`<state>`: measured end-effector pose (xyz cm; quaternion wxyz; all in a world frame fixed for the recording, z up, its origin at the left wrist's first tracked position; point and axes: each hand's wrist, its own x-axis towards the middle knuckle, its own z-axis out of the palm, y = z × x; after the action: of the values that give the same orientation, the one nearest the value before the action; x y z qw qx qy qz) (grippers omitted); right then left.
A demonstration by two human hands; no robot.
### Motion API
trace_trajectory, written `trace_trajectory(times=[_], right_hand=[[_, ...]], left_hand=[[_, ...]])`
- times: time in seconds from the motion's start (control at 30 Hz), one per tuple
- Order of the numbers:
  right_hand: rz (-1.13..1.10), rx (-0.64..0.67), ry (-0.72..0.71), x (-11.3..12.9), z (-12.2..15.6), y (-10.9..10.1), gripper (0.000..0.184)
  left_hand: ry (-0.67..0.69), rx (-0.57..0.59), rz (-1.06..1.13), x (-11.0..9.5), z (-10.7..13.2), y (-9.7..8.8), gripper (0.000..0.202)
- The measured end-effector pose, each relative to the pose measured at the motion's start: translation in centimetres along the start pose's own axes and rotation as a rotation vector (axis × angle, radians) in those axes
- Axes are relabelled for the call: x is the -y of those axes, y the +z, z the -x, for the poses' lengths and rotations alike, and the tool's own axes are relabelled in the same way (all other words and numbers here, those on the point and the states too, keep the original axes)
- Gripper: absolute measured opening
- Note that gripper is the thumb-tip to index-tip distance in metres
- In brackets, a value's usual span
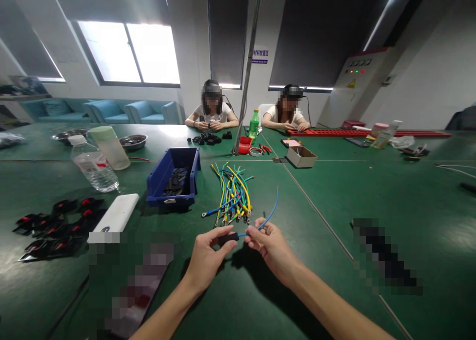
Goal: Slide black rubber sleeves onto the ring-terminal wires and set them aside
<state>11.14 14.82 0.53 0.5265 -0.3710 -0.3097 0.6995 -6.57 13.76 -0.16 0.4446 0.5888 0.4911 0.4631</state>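
Observation:
Just above the green table, my left hand (208, 254) pinches a small black sleeve-like piece (228, 238) between thumb and fingers. A blue wire (273, 210) runs from that piece to my right hand (273, 245), whose fingers are closed on it. The wire's free end curves up and away, with a reddish tip. Beyond my hands lies a loose pile of blue, yellow and green wires (235, 193) with metal ring terminals at their near ends. A blue bin (155, 193) holding flat black pieces stands left of the pile.
Left are a water bottle (93, 164), a frosted bottle (111, 149), a white power bank (118, 212) and black packets (61, 228). A metal pole (248, 72) rises past a small box (301, 159) and red pliers (265, 149). Two people (211, 106) sit across the table.

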Motion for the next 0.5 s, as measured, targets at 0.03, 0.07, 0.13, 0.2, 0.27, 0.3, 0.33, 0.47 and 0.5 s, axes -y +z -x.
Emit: trace_trajectory(times=[0.03,0.07,0.13,0.2,0.27,0.3,0.33,0.47,0.5], right_hand=[[-0.027,0.002,0.023,0.0,0.0,0.0,0.04],[-0.048,-0.002,0.04,0.0,0.0,0.1,0.041],[-0.078,-0.026,0.054,0.0,-0.1,0.1,0.042],[-0.1,-0.058,0.046,0.0,-0.2,0.0,0.04],[-0.116,-0.082,0.032,0.0,-0.4,-0.2,0.038],[-0.123,-0.092,0.026,0.0,-0.5,-0.4,0.038],[-0.128,-0.097,0.023,0.1,-0.6,-0.5,0.038],[-0.109,-0.081,0.013,0.1,-0.6,-0.6,0.041],[-0.093,-0.075,0.006,0.2,-0.6,-0.5,0.042]], left_hand=[[-0.017,0.022,0.041,-0.1,0.0,0.0,0.037],[-0.027,0.046,0.078,-0.1,0.0,0.0,0.039],[-0.029,0.078,0.122,-0.4,-0.1,-0.2,0.043],[-0.004,0.081,0.123,-0.7,-0.2,-0.5,0.042],[0.029,0.054,0.108,-0.9,-0.2,-0.9,0.036],[0.036,0.034,0.103,-0.9,-0.2,-1.0,0.032],[0.033,0.015,0.103,-1.0,-0.2,-1.1,0.03],[-0.021,-0.004,0.14,-0.8,-0.3,-1.2,0.025],[-0.032,0.002,0.147,-0.8,-0.4,-1.1,0.024]])
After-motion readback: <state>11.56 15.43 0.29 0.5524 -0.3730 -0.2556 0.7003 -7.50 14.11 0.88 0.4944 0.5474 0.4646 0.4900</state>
